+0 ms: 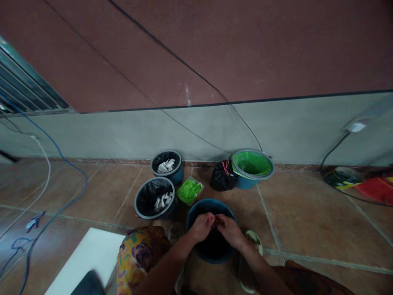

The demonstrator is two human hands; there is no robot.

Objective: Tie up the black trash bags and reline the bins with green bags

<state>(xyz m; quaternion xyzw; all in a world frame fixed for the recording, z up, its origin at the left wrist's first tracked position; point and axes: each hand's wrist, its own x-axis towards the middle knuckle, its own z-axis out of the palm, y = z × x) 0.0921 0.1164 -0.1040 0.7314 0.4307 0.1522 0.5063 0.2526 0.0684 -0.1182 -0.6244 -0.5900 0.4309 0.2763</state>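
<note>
A dark blue bucket (196, 211) with a black inside stands on the tiled floor just in front of me. Both hands meet over its middle. My left hand (201, 226) and my right hand (229, 230) have their fingers curled and pinched together on something small and reddish between them that I cannot make out. My knees, in patterned cloth, frame the bucket on both sides.
Two bins lined with black bags (155, 198) (167, 164) hold white scraps at the left. A clear bag of green bits (189, 190), a tied black bag (223, 176) and a green-lined blue bucket (252, 167) stand by the wall. Cables (66, 164) trail left; a white board (87, 258) lies near.
</note>
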